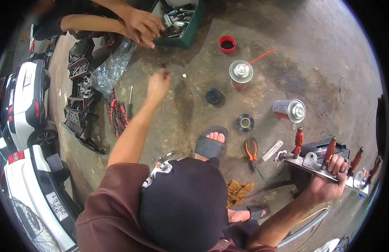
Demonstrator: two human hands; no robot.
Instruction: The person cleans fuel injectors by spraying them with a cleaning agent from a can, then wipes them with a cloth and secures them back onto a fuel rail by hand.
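My right hand [331, 176] is closed round a silver metal fuel rail [308, 166] at the right. Several red fuel injectors [299, 143] stand up from the rail. My left arm stretches forward over the concrete floor, and my left hand [160, 86] has its fingers curled together. Whatever may be in those fingers is too small or blurred to make out. Close to that hand, a small white cap-like piece [184, 76] lies on the floor. Behind the rail sits a black box-shaped object [326, 152], partly hidden by the injectors and my hand.
Spray cans [240, 72] [289, 111], a red cap [227, 44], a black cap [213, 96], tape [245, 123] and orange-handled pliers [251, 150] lie ahead. Another person's hands [142, 25] are beside a green bin [190, 35]. An open toolbox [79, 90] and parked cars [26, 98] are left.
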